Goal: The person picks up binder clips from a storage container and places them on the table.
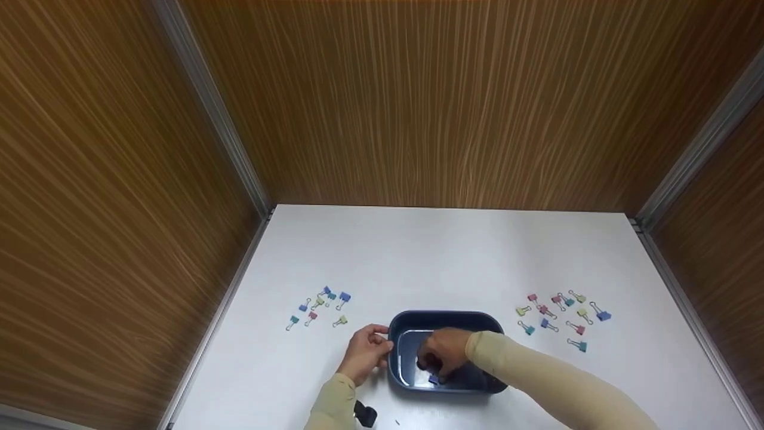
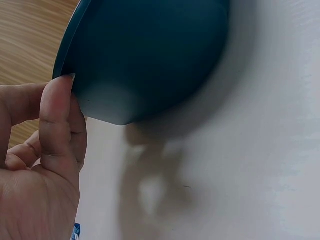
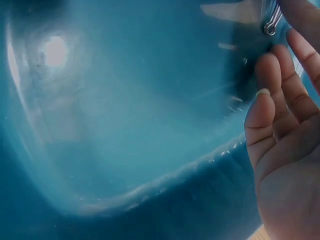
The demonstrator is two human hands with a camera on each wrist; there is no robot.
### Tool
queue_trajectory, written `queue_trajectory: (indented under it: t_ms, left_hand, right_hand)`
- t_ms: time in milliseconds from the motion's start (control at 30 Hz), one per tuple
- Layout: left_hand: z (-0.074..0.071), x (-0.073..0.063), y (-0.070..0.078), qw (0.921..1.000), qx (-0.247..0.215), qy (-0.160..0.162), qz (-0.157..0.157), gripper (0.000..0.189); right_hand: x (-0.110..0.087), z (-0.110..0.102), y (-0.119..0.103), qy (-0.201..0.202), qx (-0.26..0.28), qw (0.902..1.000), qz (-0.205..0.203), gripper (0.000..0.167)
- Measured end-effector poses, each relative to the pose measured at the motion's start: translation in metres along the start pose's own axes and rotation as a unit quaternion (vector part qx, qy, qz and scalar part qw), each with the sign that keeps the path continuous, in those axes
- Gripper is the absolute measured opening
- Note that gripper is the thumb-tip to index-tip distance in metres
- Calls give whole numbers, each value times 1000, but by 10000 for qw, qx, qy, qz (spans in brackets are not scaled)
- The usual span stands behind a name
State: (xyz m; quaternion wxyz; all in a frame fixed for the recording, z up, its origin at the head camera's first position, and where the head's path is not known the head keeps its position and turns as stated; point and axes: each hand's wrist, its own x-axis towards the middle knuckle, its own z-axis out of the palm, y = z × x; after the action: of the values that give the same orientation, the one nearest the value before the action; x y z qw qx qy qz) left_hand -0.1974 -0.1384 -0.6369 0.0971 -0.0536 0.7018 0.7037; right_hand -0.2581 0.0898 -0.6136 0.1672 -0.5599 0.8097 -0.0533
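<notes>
A dark blue plastic basin stands near the table's front. My left hand grips its left rim; in the left wrist view the thumb presses the basin wall just at the edge. My right hand reaches down inside the basin, fingers curled. Under its fingertips shows a blue binder clip. In the right wrist view the clip's wire handles stick out between the thumb and fingers at the top right, while its body is out of sight.
Several coloured binder clips lie scattered left of the basin. More of them, such as a blue clip, are spread to the right. A black object sits by the left wrist. Wood-grain panels enclose the white table.
</notes>
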Motion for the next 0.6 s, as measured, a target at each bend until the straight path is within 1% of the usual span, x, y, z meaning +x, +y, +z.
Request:
queue_trajectory:
  t_ms: [133,267,433,600]
  left_hand:
    - [0,1,0,10000,48,-11,-12,34]
    - [0,1,-1,10000,12,-13,18,33]
    - [-1,1,-1,10000,40,13,40,32]
    - [-1,-1,1,10000,89,31,-9,33]
  right_hand:
    - [2,3,0,32,21,10000,-75,35]
    - [4,7,2,170,208,9996,-95,30]
    - [7,12,6,461,513,9975,-130,25]
    - [10,17,10,886,723,9934,-78,24]
